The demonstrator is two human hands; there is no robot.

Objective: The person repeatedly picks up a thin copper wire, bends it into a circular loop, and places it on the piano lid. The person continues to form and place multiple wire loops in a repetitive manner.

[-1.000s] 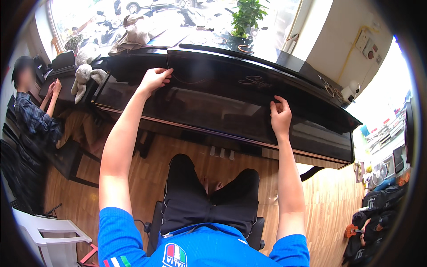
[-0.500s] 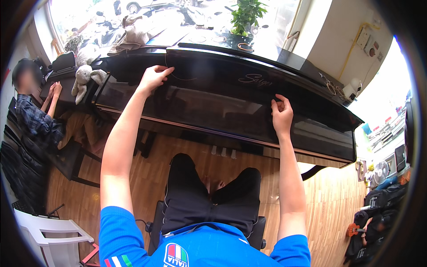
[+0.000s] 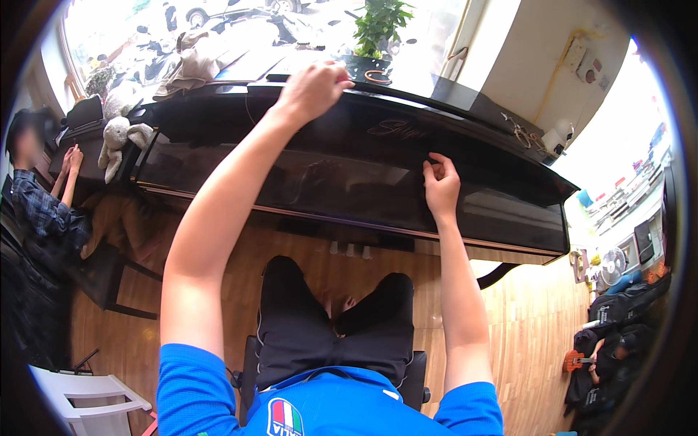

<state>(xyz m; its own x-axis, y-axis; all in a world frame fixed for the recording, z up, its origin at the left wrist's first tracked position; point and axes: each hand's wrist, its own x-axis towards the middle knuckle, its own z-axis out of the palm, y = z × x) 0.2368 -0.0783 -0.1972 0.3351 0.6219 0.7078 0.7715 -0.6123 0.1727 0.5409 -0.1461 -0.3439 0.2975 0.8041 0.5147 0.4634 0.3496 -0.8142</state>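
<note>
A glossy black upright piano (image 3: 349, 185) spans the space in front of me, its lids closed. My left hand (image 3: 314, 91) is raised at the piano's top edge, fingers closed in a pinch; whatever they hold is too small to make out. Over the right part of the front panel my right hand (image 3: 442, 182) is also closed, thumb against curled fingers, its contents hidden. A thin dark strand (image 3: 249, 109) curves down the panel left of my left forearm. Just beyond my left hand, a copper-coloured coil (image 3: 377, 77) rests on the piano top.
A potted plant (image 3: 376, 33) and a beige cloth (image 3: 190, 71) stand along the window. To the left, a grey plush rabbit (image 3: 116, 142) hangs beside a seated person (image 3: 47, 207). A white chair (image 3: 87, 396) is at lower left; black bags (image 3: 618, 309) lie at right.
My left hand has moved right and up, from the front panel to the piano's top edge. My right hand keeps its pinch over the panel. The whole view has shifted slightly.
</note>
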